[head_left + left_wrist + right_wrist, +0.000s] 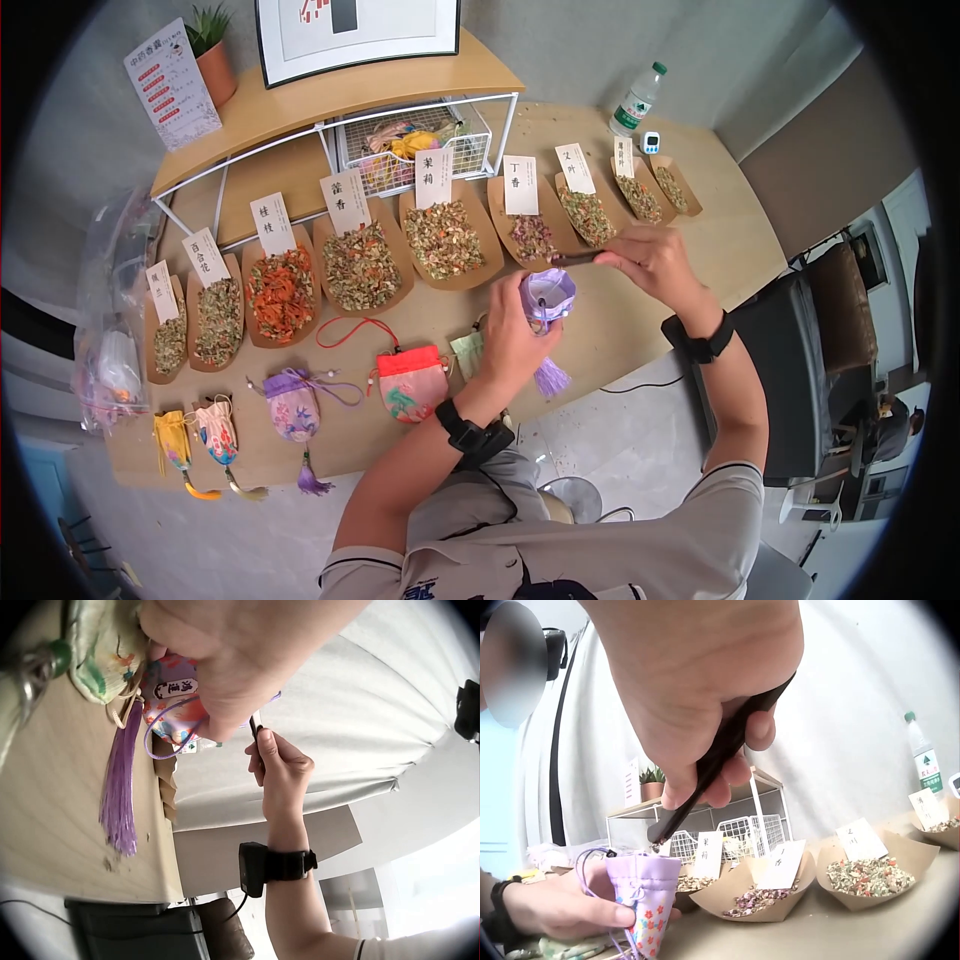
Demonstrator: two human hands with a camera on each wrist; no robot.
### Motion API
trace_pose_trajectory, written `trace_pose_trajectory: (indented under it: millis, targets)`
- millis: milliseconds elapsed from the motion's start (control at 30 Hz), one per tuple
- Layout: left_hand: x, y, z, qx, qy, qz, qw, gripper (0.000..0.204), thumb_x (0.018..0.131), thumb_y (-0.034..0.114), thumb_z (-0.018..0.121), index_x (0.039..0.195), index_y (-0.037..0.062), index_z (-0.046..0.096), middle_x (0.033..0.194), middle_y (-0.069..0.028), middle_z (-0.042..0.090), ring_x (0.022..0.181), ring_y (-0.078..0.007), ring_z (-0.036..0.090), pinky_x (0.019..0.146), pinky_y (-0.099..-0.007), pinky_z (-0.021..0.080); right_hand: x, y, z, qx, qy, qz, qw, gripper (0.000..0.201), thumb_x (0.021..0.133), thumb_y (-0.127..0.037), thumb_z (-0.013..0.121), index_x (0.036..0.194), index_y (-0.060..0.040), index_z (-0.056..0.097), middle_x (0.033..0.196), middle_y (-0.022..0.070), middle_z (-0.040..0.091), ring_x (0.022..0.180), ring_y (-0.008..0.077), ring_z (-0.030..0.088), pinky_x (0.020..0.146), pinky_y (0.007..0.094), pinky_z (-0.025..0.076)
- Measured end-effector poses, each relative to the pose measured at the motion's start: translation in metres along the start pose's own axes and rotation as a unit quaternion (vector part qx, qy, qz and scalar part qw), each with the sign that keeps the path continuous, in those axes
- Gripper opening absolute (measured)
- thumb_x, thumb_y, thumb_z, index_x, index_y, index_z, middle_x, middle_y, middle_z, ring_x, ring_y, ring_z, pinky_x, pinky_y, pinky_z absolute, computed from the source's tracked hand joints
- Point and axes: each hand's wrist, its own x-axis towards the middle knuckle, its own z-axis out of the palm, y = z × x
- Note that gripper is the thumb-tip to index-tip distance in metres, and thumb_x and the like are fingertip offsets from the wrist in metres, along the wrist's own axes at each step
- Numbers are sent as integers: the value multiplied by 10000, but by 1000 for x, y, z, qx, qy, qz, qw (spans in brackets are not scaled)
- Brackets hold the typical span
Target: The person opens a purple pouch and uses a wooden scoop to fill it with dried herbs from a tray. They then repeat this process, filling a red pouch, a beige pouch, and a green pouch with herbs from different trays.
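Observation:
A small purple floral pouch (548, 292) with its mouth open is gripped in my left hand (517, 335), and a purple tassel (551, 378) hangs below it. My right hand (655, 265) holds a dark, slim scoop (575, 259) by its handle, above and beside the pouch mouth. In the right wrist view, the scoop (705, 772) slants down so its tip is just above the rim of the pouch (646, 900). The left wrist view shows the pouch (174, 701) partly covered by my left hand (225, 667).
Paper trays of dried herbs with labels stand in a curved row, including orange petals (281, 292). Nearer lie a red pouch (411, 384), a purple one (293, 408), a yellow one (172, 439) and others. Behind are a wooden shelf (300, 95), a wire basket (470, 150) and a bottle (634, 104).

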Motion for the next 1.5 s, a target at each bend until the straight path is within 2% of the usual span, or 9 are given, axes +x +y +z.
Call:
trace_pose_trajectory:
  millis: [100, 333, 400, 600, 800, 900, 1100, 1300, 1500]
  targets:
    - [-1, -2, 2, 2, 10, -1, 1000, 744, 717, 114, 855, 1349, 27, 473, 1231, -181, 540, 1117, -369, 613, 944, -442, 520, -5, -8, -5, 28, -25, -19, 999, 206, 817, -212, 823, 850, -21, 754, 764, 88, 678, 641, 278, 645, 543, 372, 479]
    - [-1, -4, 3, 4, 7, 9, 1000, 750, 724, 112, 852, 1360, 26, 464, 1234, -189, 537, 1115, -387, 611, 939, -454, 522, -3, -14, -10, -7, -80, -51, 996, 235, 808, -262, 819, 886, -45, 768, 798, 73, 698, 666, 275, 662, 568, 368, 499]
    - [0, -2, 2, -3, -2, 6, 1000, 750, 735, 92, 837, 1368, 11, 443, 1234, -211, 531, 1126, -420, 589, 936, -477, 520, -2, -13, -8, -21, -76, -54, 995, 243, 820, -285, 802, 894, -57, 763, 804, 66, 695, 671, 272, 662, 568, 373, 499]
    - [2, -7, 3, 0, -1, 20, 1000, 838, 728, 113, 862, 1423, 24, 403, 1291, -210, 512, 1185, -404, 563, 970, -466, 510, 3, -8, 3, -52, -71, -47, 995, 260, 846, -320, 771, 902, -66, 755, 784, 56, 674, 671, 266, 655, 561, 379, 494]
    - [0, -10, 5, 19, -16, 29, 999, 1033, 607, 86, 946, 1450, 40, 350, 1333, -203, 478, 1241, -392, 541, 1020, -470, 500, 8, -21, 9, -31, -49, -45, 997, 258, 845, -318, 774, 901, -66, 765, 778, 59, 674, 670, 265, 657, 565, 373, 500]
    - [-1, -11, 5, 27, -25, 31, 999, 1132, 559, 53, 961, 1488, 32, 317, 1389, -217, 399, 1250, -407, 528, 1059, -483, 485, 9, -27, 8, -35, -61, -39, 997, 250, 842, -312, 779, 903, -70, 768, 779, 60, 676, 673, 264, 661, 571, 373, 507]
    - [-5, -1, 4, 51, -26, 4, 998, 1232, 596, 20, 936, 1577, 18, 190, 1448, -246, 236, 1297, -439, 478, 1106, -484, 446, 8, -42, 6, -36, -72, -3, 997, 250, 818, -276, 825, 886, -43, 764, 826, 74, 704, 677, 268, 675, 582, 366, 523]
    - [-1, -1, 15, 28, 16, 29, 999, 1168, 661, -12, 876, 1585, 6, 162, 1419, -252, 264, 1265, -442, 491, 1086, -472, 458, 5, -51, 6, -33, -60, 27, 997, 246, 829, -281, 817, 875, -48, 756, 785, 75, 685, 645, 280, 662, 565, 375, 515]
    - [6, 16, 10, 36, -40, -12, 998, 1120, 667, -57, 808, 1578, -11, 159, 1386, -253, 292, 1275, -464, 467, 1089, -468, 452, -1, -43, -2, -27, -49, 35, 998, 255, 845, -297, 803, 858, -49, 741, 758, 79, 668, 630, 293, 655, 559, 392, 512]
